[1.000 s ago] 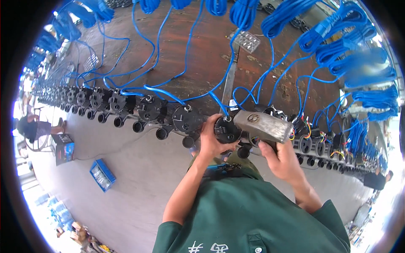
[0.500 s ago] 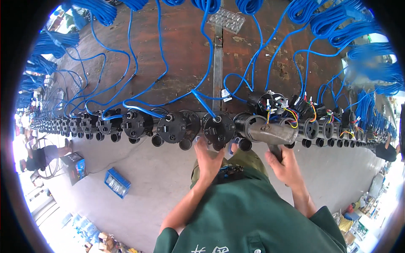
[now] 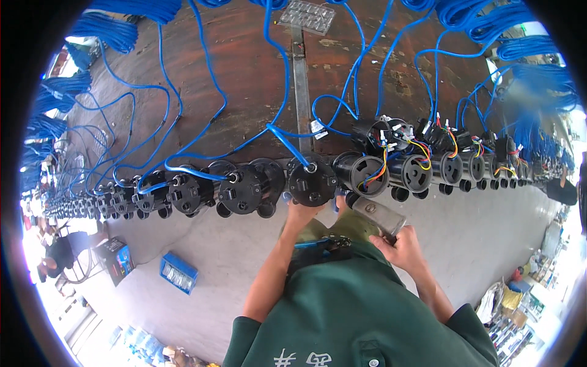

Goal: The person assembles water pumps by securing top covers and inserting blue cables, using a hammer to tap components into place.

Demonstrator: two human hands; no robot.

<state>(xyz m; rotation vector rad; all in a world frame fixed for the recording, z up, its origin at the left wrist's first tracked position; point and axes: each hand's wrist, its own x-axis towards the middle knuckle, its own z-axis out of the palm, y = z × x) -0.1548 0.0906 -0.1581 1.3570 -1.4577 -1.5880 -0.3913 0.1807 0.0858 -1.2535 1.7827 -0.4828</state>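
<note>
— Blue cables (image 3: 202, 79) everywhere, looping across the rusty brown metal table (image 3: 244, 67). What sits along its near edge?

— One long row of black round plastic housings (image 3: 183, 192), side by side, hanging over the edge. Most have a blue cable plugged into the face. Further right, a few open housings (image 3: 416, 174) show red, yellow and orange wires inside.

— And the hands?

— The left hand (image 3: 301, 212) reaches up under the black round housing with a blue cable at its centre (image 3: 312, 180), right where the grey metal strip (image 3: 301, 92) running down the table meets the edge. The fingers touch its underside; they are mostly hidden behind it, so I cannot tell whether they are closed on it.

— The right one?

— The right hand (image 3: 400, 248) is wrapped tightly around the handle of a grey metal power tool (image 3: 378, 214). The tool slants up and left, its nose just below the housings, between the one the left hand touches and the open one beside it. Whether the tip meets anything I cannot tell.

— Anything else worth noting?

— A clear plastic blister tray (image 3: 306, 15) lies at the far end of the strip. Down on the concrete floor (image 3: 202, 244), well to the left, stands a blue plastic crate (image 3: 178, 273). The person wears a dark green shirt (image 3: 361, 312).
</note>
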